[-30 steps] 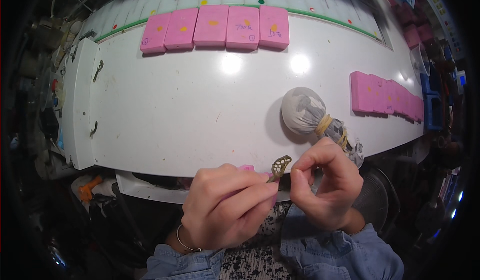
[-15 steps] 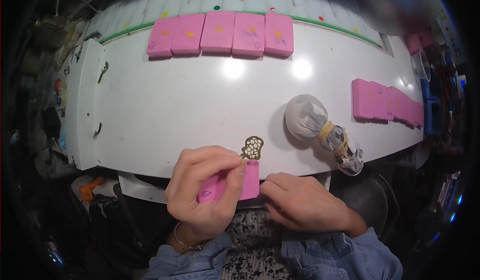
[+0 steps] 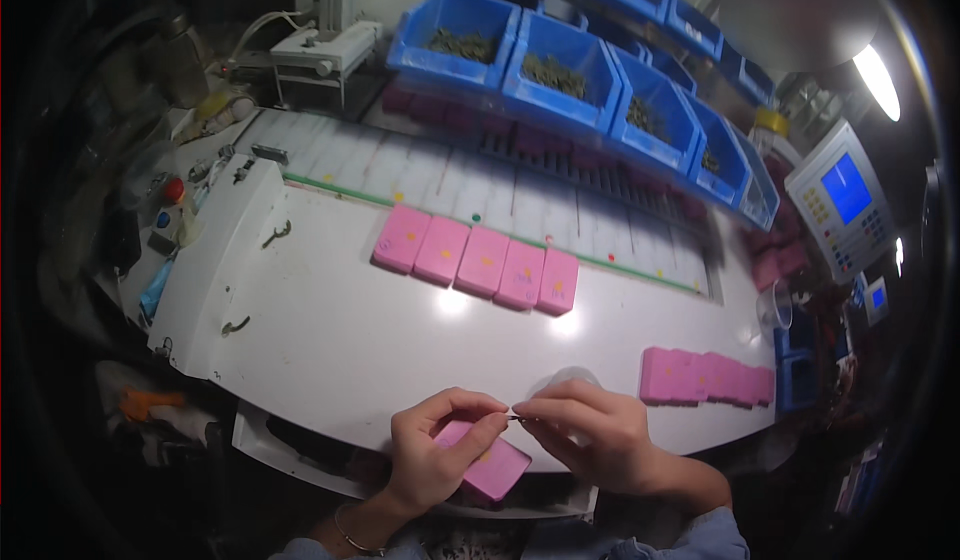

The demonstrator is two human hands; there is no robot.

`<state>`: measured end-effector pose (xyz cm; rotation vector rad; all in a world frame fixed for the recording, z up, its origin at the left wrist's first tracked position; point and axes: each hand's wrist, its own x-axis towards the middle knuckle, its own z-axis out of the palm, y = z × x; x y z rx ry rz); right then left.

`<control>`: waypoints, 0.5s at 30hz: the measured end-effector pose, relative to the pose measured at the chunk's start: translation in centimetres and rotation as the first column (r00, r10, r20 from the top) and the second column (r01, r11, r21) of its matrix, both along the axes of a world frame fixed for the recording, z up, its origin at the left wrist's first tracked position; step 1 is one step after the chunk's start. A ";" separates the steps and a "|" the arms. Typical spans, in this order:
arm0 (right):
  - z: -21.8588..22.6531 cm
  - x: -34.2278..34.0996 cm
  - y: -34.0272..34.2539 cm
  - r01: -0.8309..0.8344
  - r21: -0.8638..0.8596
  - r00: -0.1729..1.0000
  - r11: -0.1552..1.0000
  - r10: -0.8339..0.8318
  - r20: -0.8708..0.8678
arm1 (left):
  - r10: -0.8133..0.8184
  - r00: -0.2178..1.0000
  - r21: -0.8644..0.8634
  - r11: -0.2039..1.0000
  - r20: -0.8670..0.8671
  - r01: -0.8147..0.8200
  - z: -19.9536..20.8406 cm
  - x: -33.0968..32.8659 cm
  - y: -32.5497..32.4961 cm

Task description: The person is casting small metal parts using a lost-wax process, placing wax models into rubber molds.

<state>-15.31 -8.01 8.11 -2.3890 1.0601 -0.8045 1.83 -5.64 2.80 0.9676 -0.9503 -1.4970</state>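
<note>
My left hand (image 3: 440, 450) holds a pink block (image 3: 497, 472) against its palm and lower fingers. Between its thumb and forefinger is one end of a small, thin dark piece (image 3: 515, 418), seen nearly edge-on. My right hand (image 3: 600, 435) pinches the other end, so the fingertips of both hands almost meet. Fingers cover most of the piece. Behind the right hand, the pale rounded top of a wrapped ball (image 3: 574, 375) shows; the rest is hidden.
A row of pink blocks (image 3: 482, 262) lies along the table's (image 3: 340, 300) far edge, and another row (image 3: 703, 376) at the right. Beyond stand blue bins (image 3: 568, 70) with small dark pieces. A keypad device with a screen (image 3: 845, 190) stands far right.
The view has swung up, bringing the blue bins into sight. My right hand has risen from beside the pink block to the left fingertips. The openwork dark piece has turned edge-on.
</note>
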 end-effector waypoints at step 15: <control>3.6 6.1 -8.4 -0.186 0.190 0.966 0.964 0.144 0.215 | 0.165 0.894 0.194 0.977 -0.416 -0.090 -3.7 1.7 -0.1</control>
